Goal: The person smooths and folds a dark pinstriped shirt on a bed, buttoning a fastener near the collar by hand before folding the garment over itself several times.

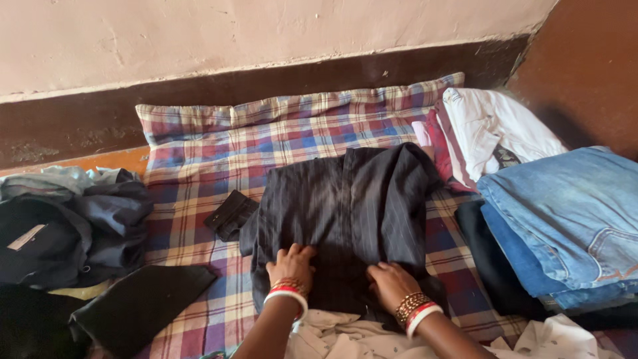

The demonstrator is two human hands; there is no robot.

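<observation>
Dark pinstriped garment (345, 219) spread mid-frame on plaid blanket (199, 166), directly ahead of both hands, touching them at near edge. Long axis runs away from wearer toward wall; centre fold line vertical in view. L hand (291, 266) and R hand (391, 282) both palm-down on near hem, fingers loosely spread, pressing flat, not gripping anything. R hand slightly nearer body, L a bit further fwd; about equally close to the cloth. Forearms angled inward, bangles on both wrists. Folded jeans stack (565, 219) well to right, white shirt (492, 126) behind it, dark clothes heap (66, 226) left, small black item (229, 214) just beside garment's left edge.
</observation>
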